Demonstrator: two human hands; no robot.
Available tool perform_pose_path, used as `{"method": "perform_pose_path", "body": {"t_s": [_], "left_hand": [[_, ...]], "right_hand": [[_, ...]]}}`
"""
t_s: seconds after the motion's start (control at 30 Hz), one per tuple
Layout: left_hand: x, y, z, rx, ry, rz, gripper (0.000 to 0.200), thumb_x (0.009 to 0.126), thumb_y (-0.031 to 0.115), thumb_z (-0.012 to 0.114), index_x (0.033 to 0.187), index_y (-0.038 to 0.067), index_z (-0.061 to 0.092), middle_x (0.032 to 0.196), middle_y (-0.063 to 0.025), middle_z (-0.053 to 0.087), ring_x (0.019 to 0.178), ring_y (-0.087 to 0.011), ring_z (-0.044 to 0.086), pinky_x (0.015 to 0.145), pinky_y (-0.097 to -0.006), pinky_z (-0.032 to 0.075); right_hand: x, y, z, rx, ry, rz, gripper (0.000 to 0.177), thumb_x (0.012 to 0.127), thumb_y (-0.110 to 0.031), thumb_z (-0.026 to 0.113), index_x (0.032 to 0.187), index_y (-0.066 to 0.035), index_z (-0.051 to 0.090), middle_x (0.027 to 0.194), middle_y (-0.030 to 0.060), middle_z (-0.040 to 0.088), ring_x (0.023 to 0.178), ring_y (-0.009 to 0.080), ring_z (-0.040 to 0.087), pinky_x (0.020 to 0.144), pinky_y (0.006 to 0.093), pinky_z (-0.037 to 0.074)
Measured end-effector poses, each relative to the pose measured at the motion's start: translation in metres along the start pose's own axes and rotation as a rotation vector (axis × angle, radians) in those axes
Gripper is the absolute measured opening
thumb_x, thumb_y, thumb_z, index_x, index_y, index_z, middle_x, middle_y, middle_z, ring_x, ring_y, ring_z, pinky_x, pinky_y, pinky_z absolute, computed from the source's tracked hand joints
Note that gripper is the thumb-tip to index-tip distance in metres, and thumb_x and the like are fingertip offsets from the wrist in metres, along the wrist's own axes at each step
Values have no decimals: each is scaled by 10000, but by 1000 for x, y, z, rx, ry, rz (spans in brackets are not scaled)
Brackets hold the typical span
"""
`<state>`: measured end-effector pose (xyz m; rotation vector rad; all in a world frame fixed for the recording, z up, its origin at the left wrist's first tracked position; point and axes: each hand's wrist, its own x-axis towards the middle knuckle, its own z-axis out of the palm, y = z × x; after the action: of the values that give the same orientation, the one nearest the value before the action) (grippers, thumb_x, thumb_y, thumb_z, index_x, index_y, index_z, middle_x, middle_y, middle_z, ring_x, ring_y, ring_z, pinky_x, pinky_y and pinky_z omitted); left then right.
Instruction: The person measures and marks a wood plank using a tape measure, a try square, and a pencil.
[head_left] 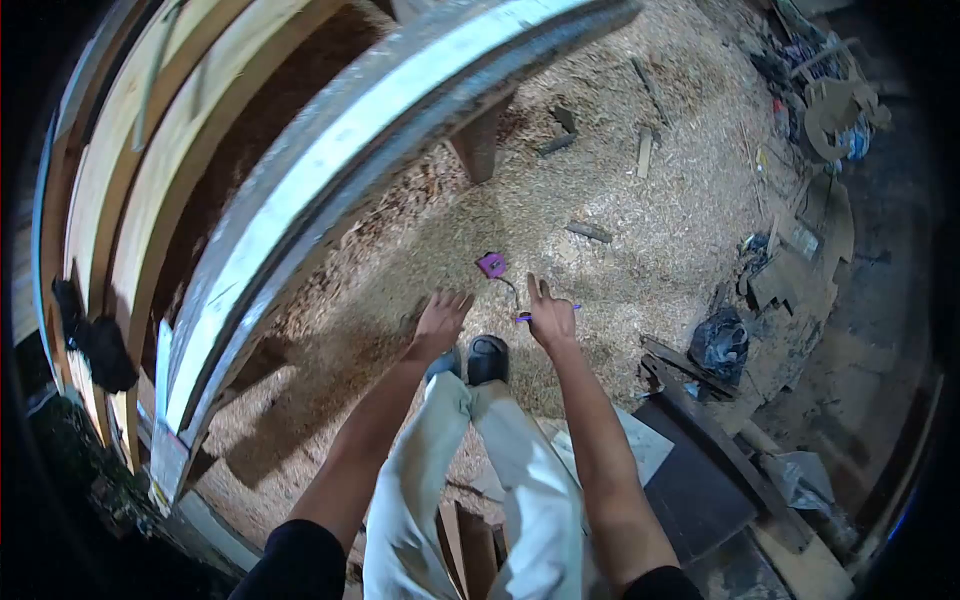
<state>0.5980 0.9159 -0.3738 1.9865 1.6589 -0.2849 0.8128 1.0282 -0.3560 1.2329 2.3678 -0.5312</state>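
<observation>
My right hand point(552, 312) grips a thin purple-blue pen point(523, 318) that sticks out on both sides of the fingers, while the index finger stretches forward. Just ahead and to the left of it is a pink-purple tape measure point(491, 264) over the wood shavings. A dark strap point(511, 287) curves from the tape measure toward my right hand. My left hand point(443, 318) is open, palm down with fingers spread, left of the tape measure and holding nothing. Below the hands are my dark shoes point(488, 358).
A long metal-edged beam point(330, 150) arcs across the left, with wooden planks point(190, 150) beyond it. Shavings point(640, 240) cover the floor, with wood scraps point(588, 232) lying on them. At right are a black plastic bag point(719, 343), cardboard pieces and a dark panel point(690, 480).
</observation>
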Motion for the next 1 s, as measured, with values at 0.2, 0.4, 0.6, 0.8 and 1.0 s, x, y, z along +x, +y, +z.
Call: {"method": "perform_pose_path", "body": {"t_s": [0.2,0.4,0.6,0.8,1.0], "left_hand": [[147,-20,69,386,197,173,561,911,201,493,1448,112,361,1442,-78,437,1350,-275,375,1155,-468,218],[173,-27,75,362,20,253,485,868,183,558,1335,71,495,1338,-70,518,1326,-257,397,1141,-458,248],[127,-15,43,-246,292,328,531,786,222,687,1255,28,529,1237,-144,545,1239,-319,492,1056,-445,393],[16,21,-80,-632,452,199,522,785,117,728,1248,28,505,1230,-186,541,1111,-384,569,927,-422,503],[-140,64,-247,-1289,470,43,529,775,120,767,1257,8,581,1215,-141,628,1140,-257,606,912,-357,512]], "right_hand": [[76,7,92,102,68,19,723,818,-93,558,1476,-53,262,1394,223,481,778,300,701,675,398,553],[95,10,140,198,71,104,736,858,-215,620,1484,-109,247,1431,139,466,805,332,690,660,425,542],[59,-2,114,279,221,6,709,826,-125,598,1457,-67,280,1236,148,599,773,297,694,621,404,543],[-37,-34,-52,501,338,-70,650,737,-242,758,1295,-28,503,1046,209,654,871,384,662,736,445,549],[-163,-92,-273,706,214,-144,617,770,-321,758,1292,-70,546,1178,193,637,1045,345,641,869,395,531]]}}
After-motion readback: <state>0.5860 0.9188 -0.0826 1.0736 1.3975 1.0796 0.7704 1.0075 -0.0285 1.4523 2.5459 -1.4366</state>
